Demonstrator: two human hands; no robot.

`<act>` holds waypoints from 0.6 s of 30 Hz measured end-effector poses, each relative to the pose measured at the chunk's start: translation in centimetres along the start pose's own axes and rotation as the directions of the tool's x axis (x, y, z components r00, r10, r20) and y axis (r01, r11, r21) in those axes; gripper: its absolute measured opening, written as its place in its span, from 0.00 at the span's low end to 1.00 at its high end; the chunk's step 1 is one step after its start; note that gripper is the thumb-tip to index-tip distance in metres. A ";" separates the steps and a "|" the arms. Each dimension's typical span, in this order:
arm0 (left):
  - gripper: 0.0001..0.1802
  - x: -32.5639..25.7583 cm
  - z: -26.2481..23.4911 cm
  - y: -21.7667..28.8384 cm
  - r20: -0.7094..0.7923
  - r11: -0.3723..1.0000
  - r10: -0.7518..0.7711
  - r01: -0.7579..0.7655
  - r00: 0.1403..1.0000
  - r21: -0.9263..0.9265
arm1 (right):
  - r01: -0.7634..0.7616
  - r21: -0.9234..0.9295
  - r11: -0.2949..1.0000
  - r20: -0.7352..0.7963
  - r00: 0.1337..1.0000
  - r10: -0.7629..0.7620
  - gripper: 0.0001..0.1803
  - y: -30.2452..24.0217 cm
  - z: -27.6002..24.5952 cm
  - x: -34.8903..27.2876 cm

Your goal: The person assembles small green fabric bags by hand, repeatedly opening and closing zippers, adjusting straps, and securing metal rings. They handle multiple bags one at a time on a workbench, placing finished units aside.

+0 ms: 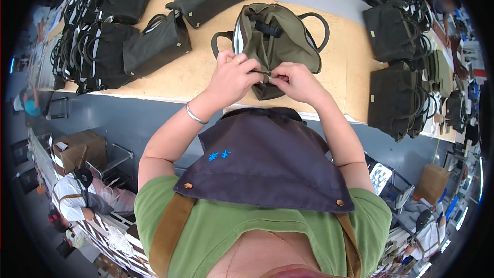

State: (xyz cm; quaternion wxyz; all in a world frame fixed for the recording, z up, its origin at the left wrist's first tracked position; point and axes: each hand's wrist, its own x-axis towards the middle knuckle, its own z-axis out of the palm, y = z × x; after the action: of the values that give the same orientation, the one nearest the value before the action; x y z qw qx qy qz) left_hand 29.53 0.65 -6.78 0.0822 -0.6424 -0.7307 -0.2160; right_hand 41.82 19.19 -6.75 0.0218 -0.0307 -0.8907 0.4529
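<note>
Left hand [232,77] and right hand [297,81] both pinch the near edge of the olive bag [275,46] on the surface [200,72]; best kept taut between the 2 grips.

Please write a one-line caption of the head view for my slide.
Both hands, left hand and right hand, pinch the near edge of an olive green bag on a wooden table.

Green short-sleeved shirt [216,226], dark purple-grey apron bib [267,159] with small blue embroidered marks and two round copper rivets, tan brown shoulder straps [170,231], thin silver bangle [195,115] at the left wrist, ring on a left-hand finger [237,60], bare forearms
</note>
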 end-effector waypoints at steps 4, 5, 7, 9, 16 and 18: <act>0.05 5.1 -4.9 0.0 0.059 0.991 -0.007 0.015 0.998 -0.134 | 0.008 0.009 1.000 0.008 1.000 -0.008 0.04 -2.8 -5.0 1.1; 0.05 6.3 -6.4 0.1 0.083 0.983 0.000 0.015 0.997 -0.182 | -0.054 0.086 0.995 0.043 0.998 0.050 0.04 -3.9 -6.3 1.3; 0.05 7.8 -8.2 0.2 0.192 0.961 0.015 0.038 0.981 -0.273 | -0.105 0.227 0.968 0.114 0.990 0.080 0.04 -4.8 -7.7 1.3; 0.06 8.0 -7.8 -0.1 0.259 0.965 0.009 0.060 0.966 -0.257 | -0.128 0.144 0.981 0.136 0.985 0.109 0.04 -5.6 -8.1 1.2; 0.09 8.5 -7.6 -0.4 0.358 0.961 0.022 0.080 0.934 -0.266 | -0.104 0.063 0.993 0.150 0.984 0.093 0.06 -5.9 -7.9 0.9; 0.10 8.5 -7.6 -0.6 0.354 0.960 0.041 0.061 0.934 -0.272 | -0.092 0.073 0.993 0.165 0.983 0.079 0.06 -6.0 -7.8 0.9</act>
State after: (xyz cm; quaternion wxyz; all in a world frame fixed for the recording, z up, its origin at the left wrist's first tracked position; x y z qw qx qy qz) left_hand 26.38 5.11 3.25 -0.1440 -0.6724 -0.6989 -0.1970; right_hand 41.27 22.05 2.67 -0.0687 -0.0314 -0.8686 0.4897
